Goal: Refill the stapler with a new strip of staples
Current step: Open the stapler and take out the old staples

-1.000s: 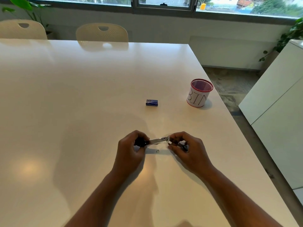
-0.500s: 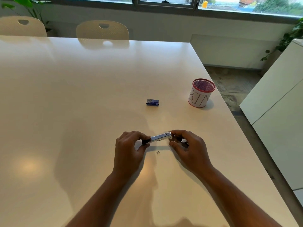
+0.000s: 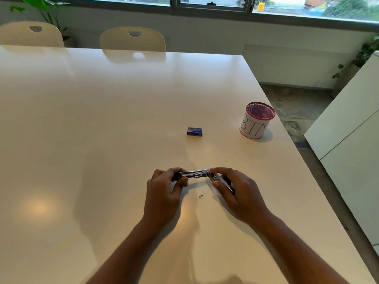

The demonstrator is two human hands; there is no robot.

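Head view looks down on a glossy white table [image 3: 102, 140], where both hands meet over its near middle. Between them sits a small silver metal stapler [image 3: 196, 173], hinged open and held just above the tabletop. Its bright metal staple channel runs roughly level from left to right, and its other half angles down towards the person under the right palm. Fingers and thumb of the left hand [image 3: 164, 193] curl round the channel's dark left end. Opposite it, the right hand [image 3: 238, 191] pinches the hinge end, and its fingers curl over the lower half. On the table just below the stapler lies a tiny loose bit of staples [image 3: 201, 196], touching neither hand. Farther back rests a small blue staple box [image 3: 194, 131], well apart from the hands. To its right stands a red mesh cup wrapped in white paper marked BIN [image 3: 256, 121]. At the far edge, 2 cream chairs [image 3: 132, 38] face the table
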